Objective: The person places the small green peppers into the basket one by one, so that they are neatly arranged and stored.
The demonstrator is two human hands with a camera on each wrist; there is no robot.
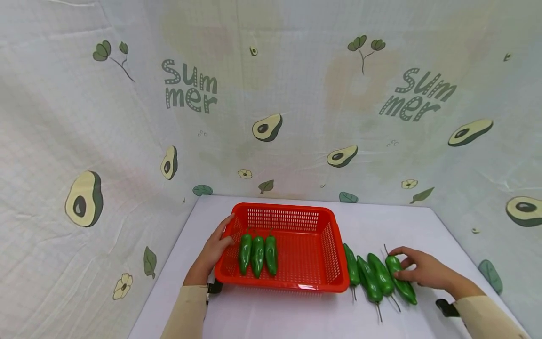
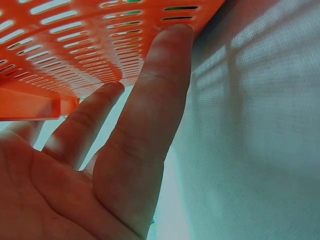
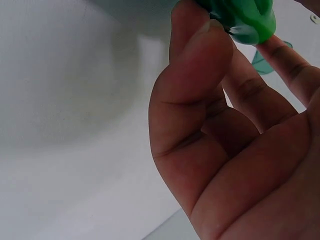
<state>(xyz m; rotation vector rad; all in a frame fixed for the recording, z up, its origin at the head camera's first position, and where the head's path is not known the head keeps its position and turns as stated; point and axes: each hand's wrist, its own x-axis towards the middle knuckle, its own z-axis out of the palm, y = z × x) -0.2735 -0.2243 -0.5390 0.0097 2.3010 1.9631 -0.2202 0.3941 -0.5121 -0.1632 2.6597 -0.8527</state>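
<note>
A red plastic basket (image 1: 300,285) with slotted walls stands on the table. My left hand (image 1: 213,250) is at its left side; in the left wrist view the fairly straight thumb and fingers touch the slotted outer wall. Inside the basket, at its left, three green peppers (image 1: 258,256) lie side by side. To the right of the basket, my right hand (image 1: 427,270) pinches a green chili pepper (image 1: 408,293) between thumb and fingers, its stem pointing away. The right wrist view shows only one end of this pepper (image 3: 257,22).
Three more green peppers (image 1: 370,280) lie between the basket and my right hand, stems toward me. The white table (image 1: 271,320) is enclosed at the back and sides by a pale cloth (image 1: 296,99) printed with avocados and leaves.
</note>
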